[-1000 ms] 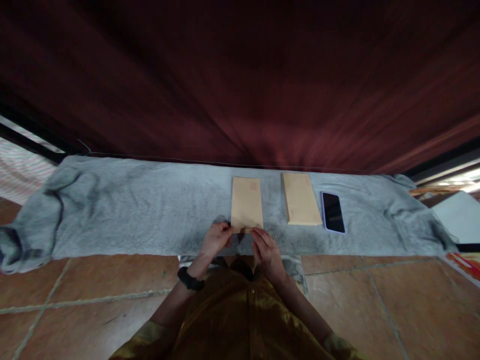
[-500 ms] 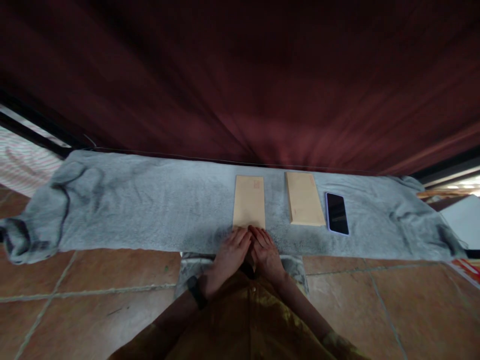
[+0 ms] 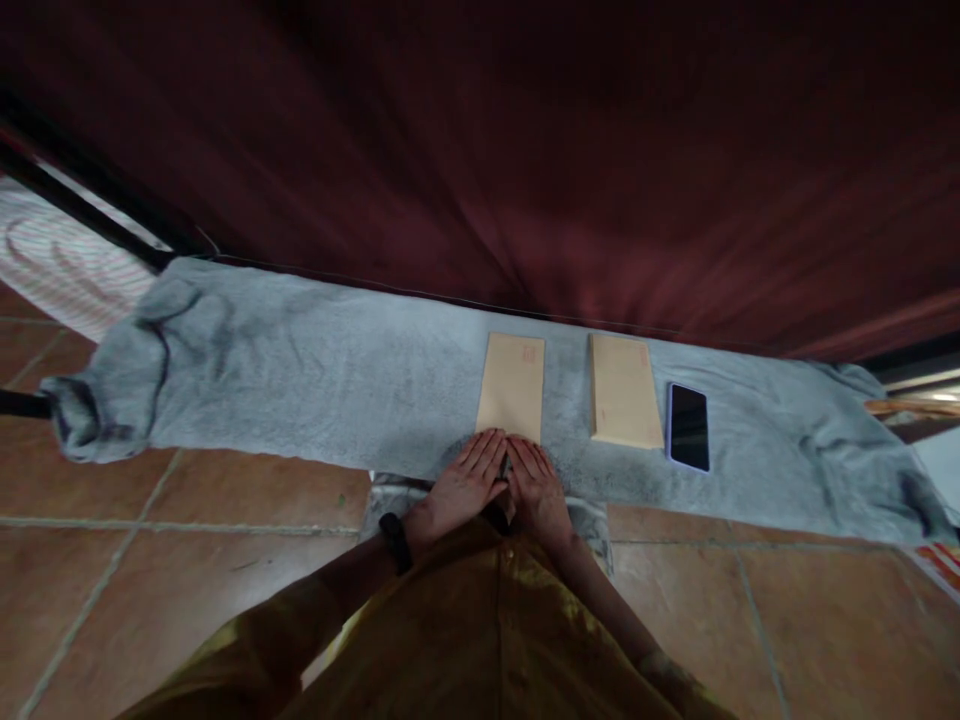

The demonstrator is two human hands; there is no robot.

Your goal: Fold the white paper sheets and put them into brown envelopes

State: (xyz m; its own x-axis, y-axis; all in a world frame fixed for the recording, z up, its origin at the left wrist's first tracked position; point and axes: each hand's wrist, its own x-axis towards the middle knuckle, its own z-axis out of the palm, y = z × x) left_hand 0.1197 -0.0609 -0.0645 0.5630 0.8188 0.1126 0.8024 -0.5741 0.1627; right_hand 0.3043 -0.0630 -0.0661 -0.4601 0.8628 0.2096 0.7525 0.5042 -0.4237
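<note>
A brown paper envelope (image 3: pixel 514 385) with a small red print in its far right corner lies flat before me on the grey cloth. Over its near end rests my left hand (image 3: pixel 469 480), open, fingers stretched out flat; a dark watch (image 3: pixel 395 542) is on that wrist. My right hand (image 3: pixel 536 492) lies beside it, also open and flat, with its fingertips on the same near end. The two hands almost meet at the index fingers, and they cover the envelope's near edge. To the right is a stack of similar envelopes (image 3: pixel 626 395), which neither hand touches.
A phone (image 3: pixel 688 428) with a pale purple case lies right of the stack. The grey cloth (image 3: pixel 315 370) covers a long narrow surface, bunched at both ends. Behind it hangs a dark red curtain (image 3: pixel 480 180). Below is a tiled floor (image 3: pixel 247 500).
My fingers, more bent before, now lie flatter and straighter on the envelope's near end. The whole view has tilted a little; the envelopes and phone stay in place on the cloth.
</note>
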